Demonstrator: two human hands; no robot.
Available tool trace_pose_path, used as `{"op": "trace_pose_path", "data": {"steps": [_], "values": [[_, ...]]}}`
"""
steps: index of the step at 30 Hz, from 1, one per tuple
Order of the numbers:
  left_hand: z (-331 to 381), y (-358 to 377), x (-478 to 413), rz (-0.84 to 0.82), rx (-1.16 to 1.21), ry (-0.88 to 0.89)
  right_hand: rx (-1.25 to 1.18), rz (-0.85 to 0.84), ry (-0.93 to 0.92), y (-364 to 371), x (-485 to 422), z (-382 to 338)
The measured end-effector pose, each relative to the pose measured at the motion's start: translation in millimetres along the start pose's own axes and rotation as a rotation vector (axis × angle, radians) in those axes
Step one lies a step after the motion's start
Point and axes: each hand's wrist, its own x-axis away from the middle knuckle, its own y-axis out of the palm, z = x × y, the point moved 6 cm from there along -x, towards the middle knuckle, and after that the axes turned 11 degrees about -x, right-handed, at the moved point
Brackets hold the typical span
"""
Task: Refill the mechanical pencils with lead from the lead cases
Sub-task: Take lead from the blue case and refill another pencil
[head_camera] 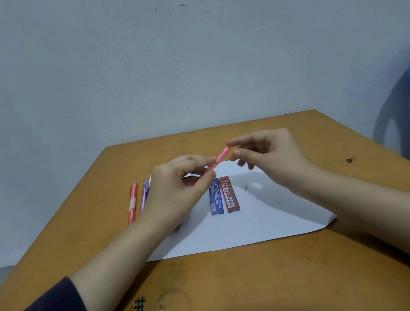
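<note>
Mid-frame, your L hand [176,186] pinched the pink pencil [219,159]; R hand [270,156] curled at its upper end, clamped or not, can't tell.

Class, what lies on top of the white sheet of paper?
A blue lead case and a red lead case lie side by side on it. The left hand hides the left part of the sheet.
</note>
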Motion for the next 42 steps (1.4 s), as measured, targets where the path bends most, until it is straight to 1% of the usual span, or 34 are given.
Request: {"op": "trace_pose_path", "data": {"steps": [2, 6, 9, 14, 17, 19, 22, 25, 28, 30, 33, 38, 42], "values": [[6, 1, 2, 0.001, 0.008, -0.008, -0.075, 0.013, 0.022, 2, 2, 2], [15, 0, 6, 0.033, 0.012, -0.015, -0.249, 0.096, 0.099, 1, 4, 8], [17, 0, 7, 0.054, 0.003, -0.009, -0.389, 0.104, 0.163, 4, 5, 11], [21, 1, 7, 0.053, -0.018, -0.015, -0.464, 0.122, 0.234, 5, 7, 14], [12, 3, 4, 0.028, 0.049, -0.074, -0.526, 0.157, 0.299, 1, 5, 19], [2, 2, 2, 0.02, 0.024, -0.112, -0.541, 0.172, 0.358, -3, 2, 22], [-7, 1, -1, -0.024, -0.164, -0.136, -0.505, 0.2, 0.453, -15, -3, 28], [-21, 7, -2, -0.189, -0.403, -0.18, -0.389, 0.177, 0.53, -26, -7, 33], [-43, 17, -2, -0.354, -0.542, -0.236, -0.268, 0.107, 0.597, -31, -6, 35], [-56, 22, -1, -0.433, -0.579, -0.268, -0.202, 0.067, 0.639, -32, -4, 36], [-64, 26, 1, -0.496, -0.597, -0.293, -0.118, 0.023, 0.69, -31, -1, 38], [-65, 28, 1, -0.53, -0.631, -0.291, -0.03, 0.028, 0.696, -32, -1, 40], [-65, 27, 2, -0.549, -0.668, -0.288, 0.003, -0.021, 0.712, -28, 0, 41]]}}
